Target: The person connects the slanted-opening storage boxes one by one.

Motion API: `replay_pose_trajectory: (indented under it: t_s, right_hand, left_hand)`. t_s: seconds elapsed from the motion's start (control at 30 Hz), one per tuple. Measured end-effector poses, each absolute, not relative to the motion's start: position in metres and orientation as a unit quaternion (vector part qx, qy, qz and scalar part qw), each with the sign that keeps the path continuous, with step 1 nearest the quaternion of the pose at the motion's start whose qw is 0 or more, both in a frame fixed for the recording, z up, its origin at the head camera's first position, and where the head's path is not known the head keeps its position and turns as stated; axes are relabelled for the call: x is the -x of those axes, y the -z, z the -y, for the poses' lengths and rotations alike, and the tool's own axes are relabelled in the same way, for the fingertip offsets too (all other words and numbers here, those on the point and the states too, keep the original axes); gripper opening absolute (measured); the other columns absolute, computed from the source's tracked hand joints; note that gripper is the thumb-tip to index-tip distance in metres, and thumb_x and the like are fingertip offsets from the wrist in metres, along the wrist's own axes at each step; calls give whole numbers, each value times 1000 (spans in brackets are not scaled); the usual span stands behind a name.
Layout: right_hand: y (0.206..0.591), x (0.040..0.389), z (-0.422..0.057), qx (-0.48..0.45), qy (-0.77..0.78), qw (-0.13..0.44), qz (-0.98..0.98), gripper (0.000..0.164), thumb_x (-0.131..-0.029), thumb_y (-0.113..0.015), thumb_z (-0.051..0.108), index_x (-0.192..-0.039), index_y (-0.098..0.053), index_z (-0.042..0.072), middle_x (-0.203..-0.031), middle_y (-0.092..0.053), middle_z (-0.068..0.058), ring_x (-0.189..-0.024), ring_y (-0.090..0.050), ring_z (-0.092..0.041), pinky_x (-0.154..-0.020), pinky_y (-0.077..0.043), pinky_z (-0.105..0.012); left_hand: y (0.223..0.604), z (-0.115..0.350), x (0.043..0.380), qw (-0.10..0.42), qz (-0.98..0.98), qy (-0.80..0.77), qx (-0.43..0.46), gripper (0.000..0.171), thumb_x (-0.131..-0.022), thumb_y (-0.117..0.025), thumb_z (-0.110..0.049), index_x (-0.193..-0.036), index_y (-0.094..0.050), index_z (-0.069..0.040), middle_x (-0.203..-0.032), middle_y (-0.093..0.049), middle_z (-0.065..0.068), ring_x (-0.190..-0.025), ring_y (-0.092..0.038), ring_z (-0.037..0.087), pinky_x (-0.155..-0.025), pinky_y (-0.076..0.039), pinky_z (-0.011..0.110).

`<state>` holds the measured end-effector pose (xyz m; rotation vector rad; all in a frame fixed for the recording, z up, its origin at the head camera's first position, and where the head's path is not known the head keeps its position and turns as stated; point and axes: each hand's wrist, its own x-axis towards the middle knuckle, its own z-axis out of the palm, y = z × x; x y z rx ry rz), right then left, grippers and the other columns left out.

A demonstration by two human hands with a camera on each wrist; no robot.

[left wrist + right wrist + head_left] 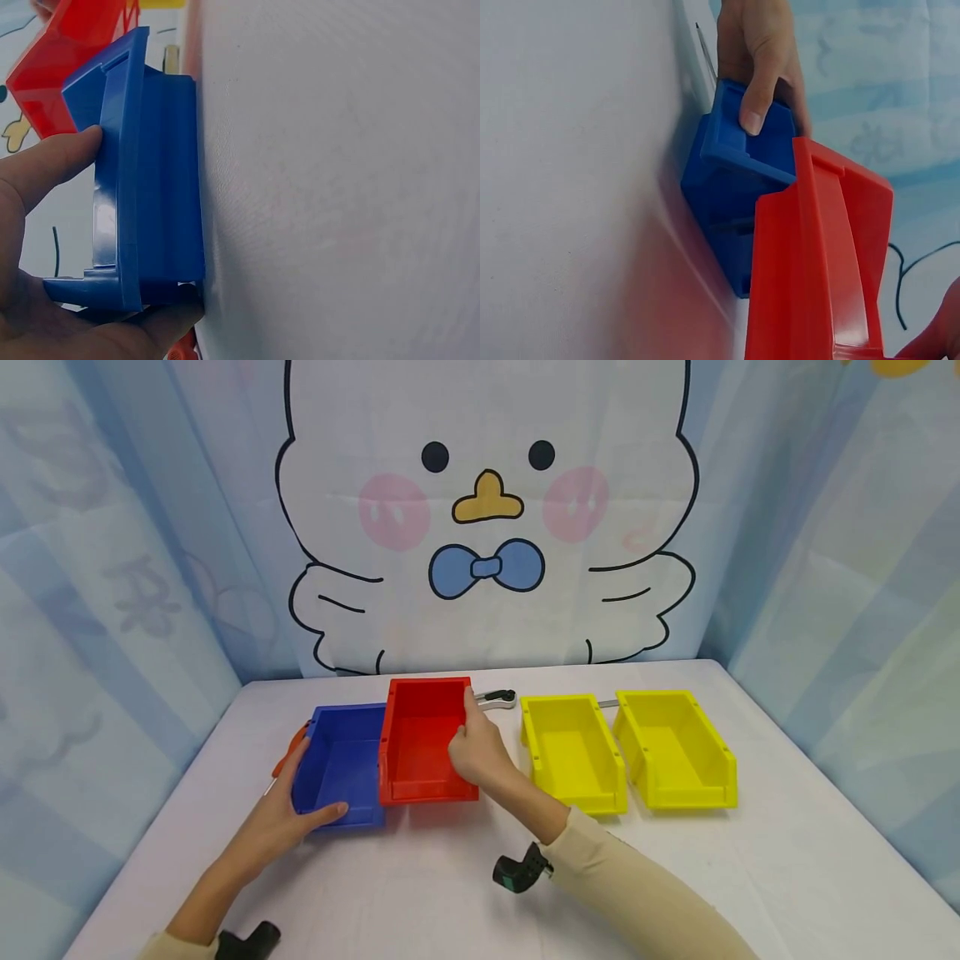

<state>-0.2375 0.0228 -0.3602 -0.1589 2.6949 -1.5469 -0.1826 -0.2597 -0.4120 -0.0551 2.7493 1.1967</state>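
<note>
My left hand (264, 827) grips the blue bin (347, 768) at its left front, thumb over the front lip and fingers along the outer left wall. That bin stands on the table. With my right hand (482, 750) I hold the red bin (424, 743) by its right wall, thumb along the top rim. In the right wrist view the red bin (810, 247) is raised off the table, its left side overlapping the blue bin (720, 195). Both bins look empty inside. My right fingers are mostly hidden behind the red wall.
Two yellow bins (573, 752) stand side by side to the right. An orange-handled tool (291, 750) with a thin metal shaft lies left of the blue bin. Behind the red bin lies a black-and-silver tool (499, 697). A grey metal piece (608, 703) shows between the yellow bins.
</note>
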Motion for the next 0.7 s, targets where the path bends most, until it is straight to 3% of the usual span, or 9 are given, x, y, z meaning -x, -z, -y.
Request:
replay_pose_trajectory:
  t_s: [0.1, 0.2, 0.27, 0.33, 0.47, 0.7]
  right_hand:
    - [359, 238, -23, 62, 471, 14, -880, 74, -102, -42, 0, -170, -13, 5, -158, -54, -19, -94, -58, -30, -101, -56, -43]
    - [358, 239, -23, 68, 451, 14, -890, 77, -100, -44, -2, -170, -12, 3, -117, -70, -20, -76, -48, -22, -92, -56, -38]
    - [357, 239, -23, 69, 442, 20, -894, 79, -99, -46, -4, -170, -11, 3, -85, -61, -14, -68, -43, -20, -84, -55, -34]
    - [355, 240, -22, 70, 432, 28, -899, 81, -99, -47, -4, -170, -9, 3, -69, -46, -6, -62, -39, -18, -74, -51, -30]
    - [352, 241, -21, 76, 416, 43, -905, 84, -98, -48, -6, -170, -5, 3, -63, -38, 0, -55, -36, -17, -58, -42, -24]
    - [352, 241, -20, 87, 395, 43, -914, 87, -96, -50, -7, -169, -4, 0, -62, -39, -1, -52, -36, -16, -53, -39, -23]
  left_hand:
    - [412, 259, 183, 72, -915, -398, 20, 124, -92, -81, -46, -171, 12, -26, -177, -2, 29, -158, -15, 61, -120, -24, 81]
    - [412, 259, 183, 73, -915, -396, 22, 124, -92, -81, -47, -171, 13, -27, -177, -2, 28, -159, -15, 60, -120, -25, 82]
    - [412, 259, 182, 74, -916, -394, 24, 124, -92, -81, -47, -171, 13, -27, -177, -2, 28, -159, -15, 60, -120, -25, 81]
    - [412, 259, 182, 75, -916, -394, 25, 124, -92, -81, -47, -171, 13, -27, -177, -2, 28, -159, -14, 60, -119, -25, 81]
    - [411, 259, 182, 72, -915, -396, 21, 124, -92, -81, -47, -171, 12, -26, -177, -2, 28, -159, -14, 60, -119, -25, 82]
    - [411, 259, 182, 71, -914, -399, 19, 124, -92, -81, -46, -171, 11, -25, -177, -3, 28, -159, -15, 60, -120, -24, 81]
